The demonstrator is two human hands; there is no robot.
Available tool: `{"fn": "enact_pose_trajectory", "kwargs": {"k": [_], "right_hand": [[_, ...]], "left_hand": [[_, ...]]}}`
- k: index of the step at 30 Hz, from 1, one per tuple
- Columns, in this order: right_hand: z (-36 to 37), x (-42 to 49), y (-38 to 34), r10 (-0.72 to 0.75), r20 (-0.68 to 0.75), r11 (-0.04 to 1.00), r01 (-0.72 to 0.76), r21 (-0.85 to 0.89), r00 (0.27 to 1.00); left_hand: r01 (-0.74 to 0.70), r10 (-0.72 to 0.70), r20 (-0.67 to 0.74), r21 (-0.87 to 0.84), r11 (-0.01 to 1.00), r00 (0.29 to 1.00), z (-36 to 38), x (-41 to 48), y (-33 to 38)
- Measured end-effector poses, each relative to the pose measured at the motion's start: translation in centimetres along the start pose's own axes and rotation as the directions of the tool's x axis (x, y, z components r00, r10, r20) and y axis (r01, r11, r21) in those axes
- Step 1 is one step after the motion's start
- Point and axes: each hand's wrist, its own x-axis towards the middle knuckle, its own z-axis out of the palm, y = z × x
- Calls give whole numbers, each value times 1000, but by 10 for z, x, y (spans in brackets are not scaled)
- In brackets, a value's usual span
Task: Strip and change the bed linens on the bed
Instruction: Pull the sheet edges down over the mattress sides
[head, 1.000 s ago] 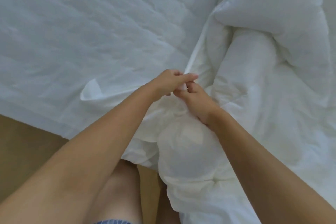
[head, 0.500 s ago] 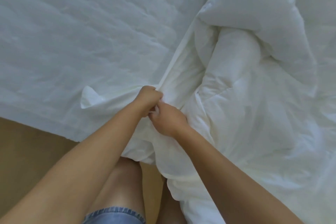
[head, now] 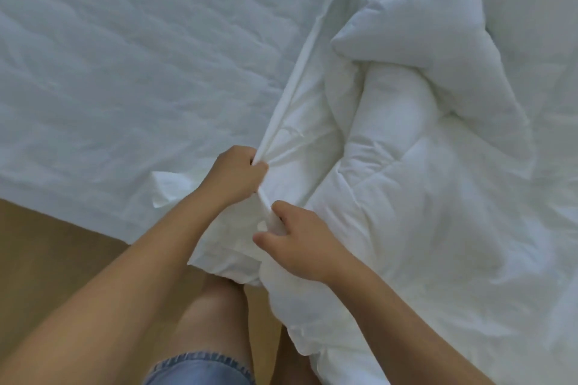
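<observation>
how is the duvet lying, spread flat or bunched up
Bunched up: the duvet lies in thick rolls and folds right of the flat sheet; the left hand and right hand grip a taut fabric edge beside it.

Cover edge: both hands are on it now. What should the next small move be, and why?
Probably pull the cover edge a little toward you, off the duvet. The left hand grips it bunched, and it runs taut up the bed; the right hand pinches the same edge just below. The duvet lies heaped to the right.
</observation>
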Motion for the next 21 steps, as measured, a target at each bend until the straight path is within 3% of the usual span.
{"fn": "enact_pose_trajectory", "kwargs": {"k": [4, 7, 10, 13, 16, 19, 21], "right_hand": [[4, -1, 5, -91, 133, 987, 106, -117, 987], [-4, 3, 7, -108, 177, 993, 114, -23, 978], [-15, 18, 3, -33, 119, 990, 17, 137, 992], [-19, 40, -4, 21, 65, 973, -35, 229, 998], [-19, 65, -8, 124, -155, 928, -59, 369, 980], [-40, 96, -8, 291, -430, 815, 14, 580, 855], [-61, 120, -8, 322, -474, 836, -11, 548, 819]], "left_hand": [[-12, 21, -92, 90, 996, 996, 17, 29, 8], [-82, 111, -232, 133, 988, 966, 18, 57, 33], [-74, 83, -355, 39, 997, 931, 4, 72, 44], [-94, 102, -291, 41, 995, 951, -2, 68, 38], [-110, 128, -210, 93, 990, 969, -4, 66, 29], [-182, 195, -162, 90, 979, 967, -4, 64, 22], [-252, 262, -129, 90, 964, 956, 0, 61, 20]]}}
